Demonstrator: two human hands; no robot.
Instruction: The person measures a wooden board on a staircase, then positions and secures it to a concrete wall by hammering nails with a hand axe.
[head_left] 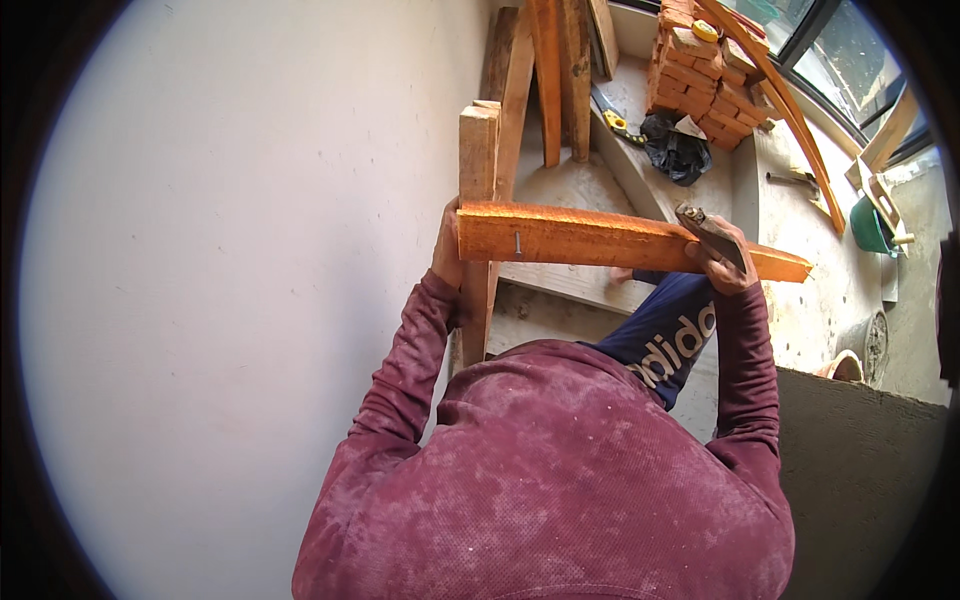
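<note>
An orange-brown wooden board (590, 235) lies crosswise in front of me, its left end against an upright timber (479, 165) by the wall. A nail (518, 243) stands partly out of the board's face near that end. My left hand (447, 247) is closed round the joint of board and timber; most of its fingers are hidden behind the wood. Closer to the board's right end, my right hand (728, 262) grips a grey, hammer-like metal tool (716, 238) with a worn blunt end. That same hand rests against the board.
Several planks (545, 80) lean at the back. A brick stack (695, 85) bears a yellow tape measure (705, 31). Nearby are a handsaw (617, 122), a black plastic bag (676, 150), a long curved wooden strip (790, 105) and a green bucket (872, 228). The pale wall (230, 280) is close on my left.
</note>
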